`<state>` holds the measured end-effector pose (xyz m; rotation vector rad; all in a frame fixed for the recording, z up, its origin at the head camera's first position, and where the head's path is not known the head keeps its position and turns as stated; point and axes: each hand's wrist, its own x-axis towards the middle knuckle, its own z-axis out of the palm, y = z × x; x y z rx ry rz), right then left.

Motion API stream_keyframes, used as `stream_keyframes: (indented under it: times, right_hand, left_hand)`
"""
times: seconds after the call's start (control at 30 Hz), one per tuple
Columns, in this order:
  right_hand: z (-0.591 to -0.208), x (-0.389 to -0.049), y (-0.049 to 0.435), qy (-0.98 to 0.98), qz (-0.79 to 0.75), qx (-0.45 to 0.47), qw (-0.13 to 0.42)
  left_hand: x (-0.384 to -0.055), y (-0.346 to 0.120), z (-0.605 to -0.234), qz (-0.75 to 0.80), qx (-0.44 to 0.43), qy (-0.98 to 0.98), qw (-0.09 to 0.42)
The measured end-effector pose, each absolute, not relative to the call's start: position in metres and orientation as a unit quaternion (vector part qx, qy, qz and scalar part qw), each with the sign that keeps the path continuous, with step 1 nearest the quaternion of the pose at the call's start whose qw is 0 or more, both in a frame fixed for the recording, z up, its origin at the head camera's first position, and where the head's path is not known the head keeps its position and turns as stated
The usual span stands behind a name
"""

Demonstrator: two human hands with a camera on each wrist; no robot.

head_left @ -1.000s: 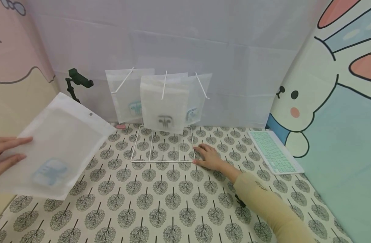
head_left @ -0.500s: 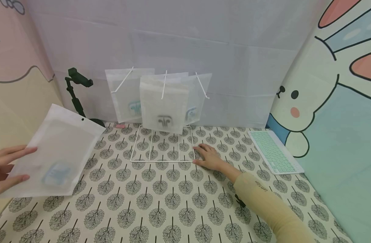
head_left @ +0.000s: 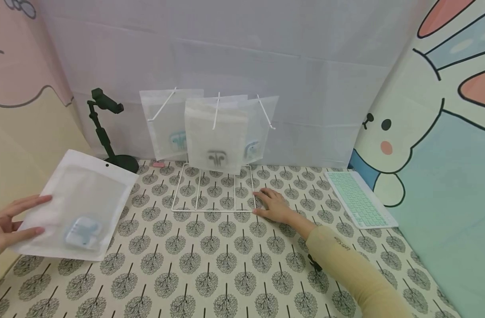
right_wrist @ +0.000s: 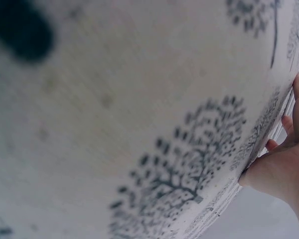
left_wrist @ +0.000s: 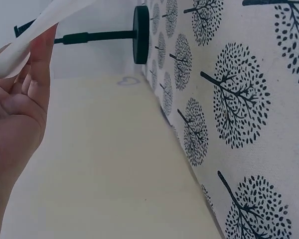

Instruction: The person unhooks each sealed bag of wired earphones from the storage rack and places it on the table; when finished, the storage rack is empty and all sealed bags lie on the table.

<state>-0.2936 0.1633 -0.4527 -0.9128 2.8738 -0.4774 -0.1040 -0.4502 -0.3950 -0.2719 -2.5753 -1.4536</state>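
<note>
While the left hand [head_left: 16, 221] is holding the bag [head_left: 85, 192] by its left edge, tilted above the left end of the cloth [head_left: 210, 300], the right hand [head_left: 275, 207], fingers loosely spread, is resting against the right side of the rack [head_left: 212, 211]. The bag is looking light, thin and floppy, its edge curling near the left palm in the wrist view; its frosted plastic is probably feeling slippery. A blue item [head_left: 82, 232] is sitting low inside, likely bringing most of the weight to that end. The white margin beside the hole [head_left: 107, 165] is seeming the best place for taking hold, leaving the hole uncovered. Other bags [head_left: 210, 141] are hanging from the hooks [head_left: 216, 112]. The cloth is showing a tree print; a black stand [head_left: 103, 137] is standing at the back left, a mint keyboard [head_left: 357, 198] is lying at the right, and a grey sheet [head_left: 242, 48] is closing off the back.
</note>
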Motion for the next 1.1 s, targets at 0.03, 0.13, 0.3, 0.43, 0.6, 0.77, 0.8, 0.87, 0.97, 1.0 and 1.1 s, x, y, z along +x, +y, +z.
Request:
stream_keyframes:
  times: [0.03,0.13,0.3,0.43,0.6,0.77,0.8,0.87,0.97,1.0,1.1]
  right_hand:
    - [-0.453,-0.294,0.163,0.941,-0.156,-0.299,0.044]
    - [-0.453,-0.293,0.163,0.940,-0.155,-0.300,0.042]
    - [-0.452,-0.293,0.163,0.939,-0.159,-0.302,0.042]
    - [-0.452,-0.293,0.164,0.938,-0.163,-0.303,0.039]
    - [-0.454,-0.294,0.165,0.938,-0.160,-0.306,0.035]
    - [-0.455,-0.295,0.165,0.938,-0.162,-0.303,0.036]
    - [-0.455,-0.295,0.165,0.938,-0.162,-0.304,0.036]
    - [-0.456,-0.295,0.165,0.939,-0.160,-0.303,0.036]
    - [-0.456,-0.295,0.166,0.939,-0.157,-0.305,0.034]
    - [-0.457,-0.296,0.166,0.939,-0.156,-0.304,0.035]
    - [-0.459,-0.296,0.166,0.938,-0.160,-0.306,0.034]
  left_hand:
    - [-0.105,-0.453,-0.396,-0.488,-0.084,-0.865,0.076]
    - [-0.109,-0.462,-0.401,-0.493,-0.068,-0.866,0.042]
    - [-0.118,-0.478,-0.411,-0.511,-0.057,-0.858,-0.021]
    - [-0.123,-0.485,-0.420,-0.487,-0.050,-0.872,-0.024]
    - [-0.127,-0.489,-0.424,-0.412,-0.013,-0.911,-0.018]
    - [-0.135,-0.480,-0.421,-0.315,0.004,-0.949,-0.025]
    - [-0.136,-0.478,-0.421,-0.306,-0.002,-0.952,-0.024]
    - [-0.138,-0.472,-0.422,-0.297,-0.020,-0.954,-0.018]
    - [-0.139,-0.464,-0.425,-0.291,-0.036,-0.956,-0.004]
    - [-0.140,-0.461,-0.425,-0.292,-0.041,-0.956,-0.001]
    - [-0.143,-0.454,-0.427,-0.274,-0.048,-0.960,0.006]
